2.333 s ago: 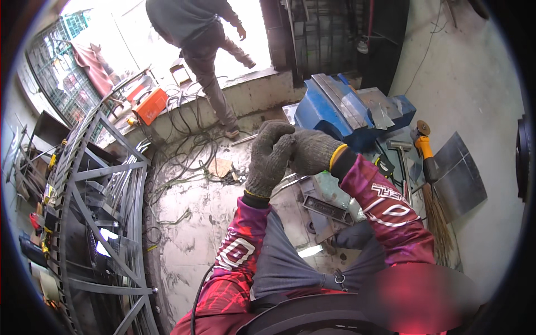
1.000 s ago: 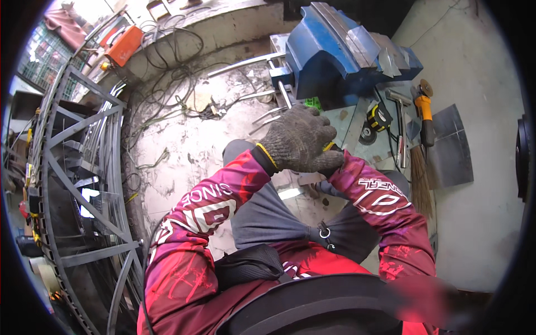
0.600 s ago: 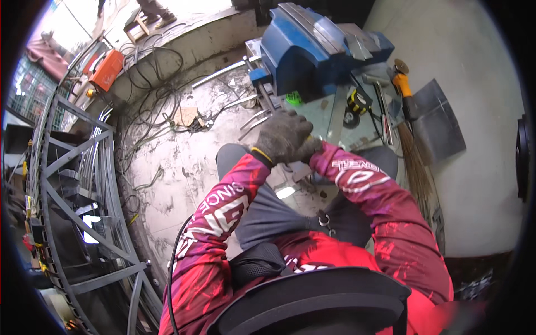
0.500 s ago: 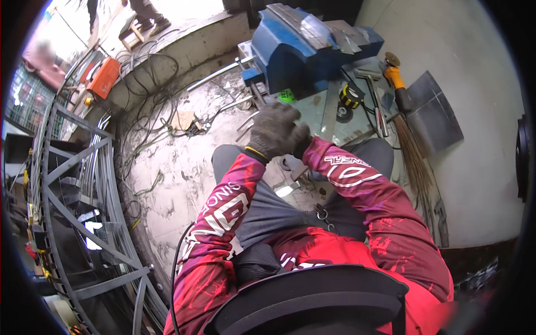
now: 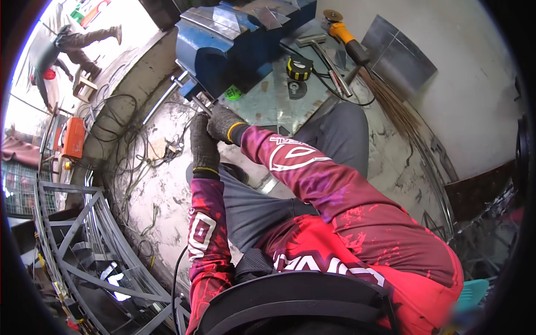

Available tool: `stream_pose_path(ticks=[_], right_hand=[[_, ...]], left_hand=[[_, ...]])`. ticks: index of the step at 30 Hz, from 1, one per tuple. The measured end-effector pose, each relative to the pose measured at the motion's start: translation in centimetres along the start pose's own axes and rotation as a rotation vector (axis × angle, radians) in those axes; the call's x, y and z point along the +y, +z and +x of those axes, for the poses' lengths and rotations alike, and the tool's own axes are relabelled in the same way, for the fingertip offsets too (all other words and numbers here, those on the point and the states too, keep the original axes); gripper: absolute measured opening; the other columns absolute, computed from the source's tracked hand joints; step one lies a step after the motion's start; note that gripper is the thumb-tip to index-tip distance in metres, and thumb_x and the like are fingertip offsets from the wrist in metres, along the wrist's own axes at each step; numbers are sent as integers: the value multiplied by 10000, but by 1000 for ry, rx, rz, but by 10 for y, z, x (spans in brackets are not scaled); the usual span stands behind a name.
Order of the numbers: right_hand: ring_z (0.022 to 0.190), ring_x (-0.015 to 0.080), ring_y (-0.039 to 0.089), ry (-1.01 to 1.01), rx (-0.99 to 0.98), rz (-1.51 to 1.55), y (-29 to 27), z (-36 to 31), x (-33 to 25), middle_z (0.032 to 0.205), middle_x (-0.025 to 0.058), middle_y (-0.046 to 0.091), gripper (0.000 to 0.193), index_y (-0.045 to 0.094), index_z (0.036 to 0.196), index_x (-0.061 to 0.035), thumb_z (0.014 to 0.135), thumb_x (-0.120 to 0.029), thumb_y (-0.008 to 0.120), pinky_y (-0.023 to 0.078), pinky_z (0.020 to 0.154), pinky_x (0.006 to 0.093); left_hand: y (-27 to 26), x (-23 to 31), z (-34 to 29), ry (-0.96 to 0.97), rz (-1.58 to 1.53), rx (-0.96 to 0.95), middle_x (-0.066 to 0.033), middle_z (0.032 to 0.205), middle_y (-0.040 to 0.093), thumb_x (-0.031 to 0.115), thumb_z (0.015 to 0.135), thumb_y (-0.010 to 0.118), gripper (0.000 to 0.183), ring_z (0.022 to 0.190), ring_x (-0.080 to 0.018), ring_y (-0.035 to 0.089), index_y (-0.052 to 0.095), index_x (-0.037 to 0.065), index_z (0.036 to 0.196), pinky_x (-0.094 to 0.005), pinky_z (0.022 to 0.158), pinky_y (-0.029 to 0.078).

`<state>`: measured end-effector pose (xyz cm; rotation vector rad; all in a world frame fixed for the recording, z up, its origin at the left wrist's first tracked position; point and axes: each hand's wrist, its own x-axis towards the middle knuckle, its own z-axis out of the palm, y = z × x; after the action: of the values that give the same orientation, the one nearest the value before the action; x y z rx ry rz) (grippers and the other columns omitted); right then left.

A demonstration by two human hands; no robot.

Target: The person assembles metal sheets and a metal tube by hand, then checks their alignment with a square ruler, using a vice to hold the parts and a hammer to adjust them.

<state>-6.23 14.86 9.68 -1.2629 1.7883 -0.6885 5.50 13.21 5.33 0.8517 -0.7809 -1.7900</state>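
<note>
Both my hands wear dark grey knit gloves and meet beside the front of a large blue bench vise (image 5: pixel 220 53). My right hand (image 5: pixel 223 121) is closed at the end of a metal bar (image 5: pixel 202 105) that juts from the vise. Close against it, to the left and slightly lower, my left hand (image 5: pixel 203 139) is closed too. What the fingers of either hand hold is hidden. Another bright metal rod (image 5: pixel 162 100) slants past the vise front. A green round item (image 5: pixel 233 92) lies on the steel plate (image 5: pixel 259 106) under the vise.
Right of the vise lie a yellow-black tape measure (image 5: pixel 299 67), a dark disc (image 5: pixel 296 89), a hammer (image 5: pixel 324 61) and an orange angle grinder (image 5: pixel 347 40). A broom (image 5: pixel 391 106) leans by the wall. Steel framing (image 5: pixel 84 223), cables (image 5: pixel 114 120) and an orange machine (image 5: pixel 73 137) stand left.
My view has turned right, so the vise and tools sit farther left. My hands have shifted from in front of my knees to the vise's front bar. A person outside has moved.
</note>
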Motion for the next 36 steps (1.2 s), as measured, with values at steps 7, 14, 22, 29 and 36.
stream_pose_path(ticks=[7, 14, 22, 29, 36], right_hand=[[1060, 379, 650, -453, 257, -264, 27, 63, 65, 1075, 224, 691, 288, 697, 1061, -33, 892, -224, 565, 501, 938, 458], [1013, 398, 657, -225, 248, -48, -25, -21, 16, 1048, 237, 685, 367, 627, 1152, -15, 897, -278, 640, 516, 883, 465], [759, 268, 675, -541, 942, -116, -226, -92, 123, 845, 125, 679, 200, 631, 996, -69, 880, -201, 726, 538, 708, 365], [736, 200, 642, -212, 1091, -396, -324, -153, 210, 833, 130, 668, 250, 644, 1053, -81, 883, -244, 729, 522, 705, 340], [1009, 347, 679, 267, 662, -466, -311, -90, 218, 1100, 226, 688, 383, 641, 1179, -82, 874, -315, 648, 520, 894, 431]], left_hand=[[-6, -39, 48, 212, 263, -153, -67, 1217, 617, 225, 1015, 573, 264, 1133, -193, 578, 635, 50, 1203, -348, 992, 458], [-40, -15, 25, 42, 309, -142, -122, 1103, 684, 396, 1053, 484, 432, 969, -227, 669, 630, 32, 1234, -364, 894, 534], [-116, -2, 7, 205, 349, 198, -76, 984, 671, 160, 964, 644, 196, 893, -179, 666, 646, 15, 1097, -319, 817, 567], [-62, -3, -13, 335, 1082, 55, -111, 879, 700, 165, 940, 626, 174, 819, -207, 643, 690, 9, 983, -349, 791, 506], [-69, -5, -9, 413, 1251, -17, -190, 903, 696, 213, 925, 614, 201, 873, -367, 665, 682, 24, 935, -432, 811, 505]])
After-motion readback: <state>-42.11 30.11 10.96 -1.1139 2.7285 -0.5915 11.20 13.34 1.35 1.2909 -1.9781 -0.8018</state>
